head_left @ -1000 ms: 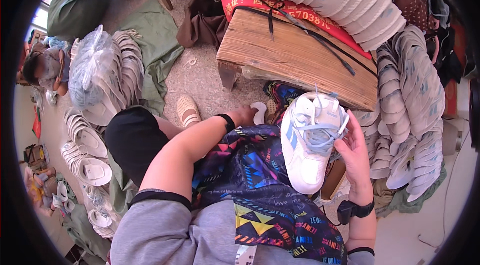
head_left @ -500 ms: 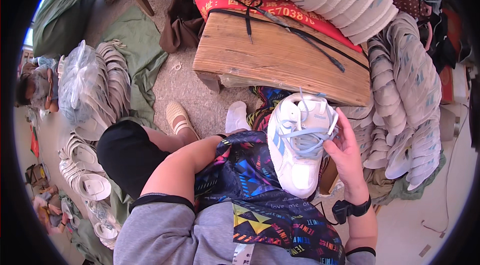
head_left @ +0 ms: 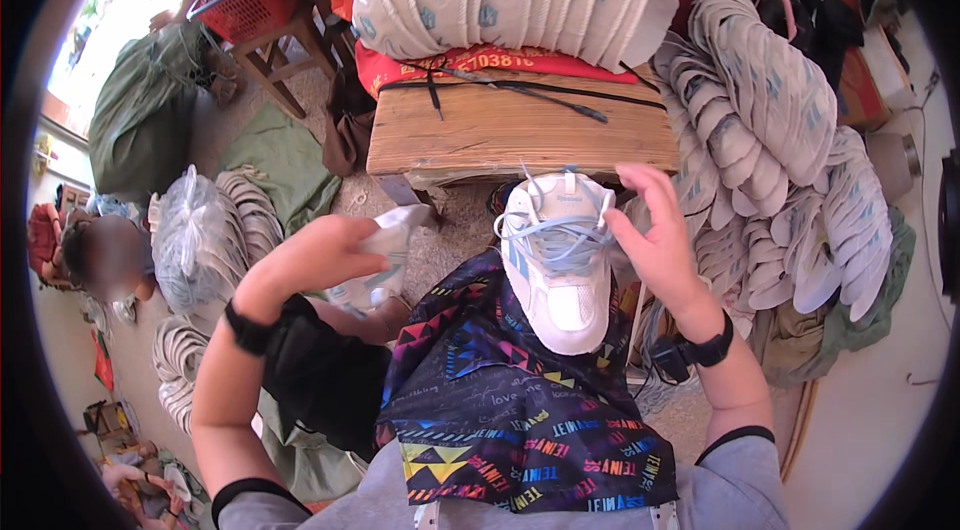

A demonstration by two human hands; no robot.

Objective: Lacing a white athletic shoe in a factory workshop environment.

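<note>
A white sneaker (head_left: 562, 305) with light blue trim and loose pale blue laces (head_left: 560, 235) stands on my apron-covered lap, toe toward me. My right hand (head_left: 655, 240) is at its right side, fingers apart and curved, thumb beside the collar; whether it touches the shoe I cannot tell. Out to the left, my left hand (head_left: 320, 255) is closed on a white shoe upper (head_left: 395, 245) with pale blue marks. The upper hangs over my left knee, partly hidden by the fingers.
A wooden bench (head_left: 520, 130) stands just beyond the sneaker, bearing a row of nested shoe uppers (head_left: 500, 5) on red cloth and a black cord. More stacked uppers (head_left: 770, 100) lie right; a plastic-wrapped bundle (head_left: 200, 240) lies left. Other people (head_left: 110, 255) sit at far left.
My left hand, mostly hidden earlier, now shows to the left with the upper. My right hand has loosened from the sneaker's side. The view has shifted, and the sneaker now stands straighter.
</note>
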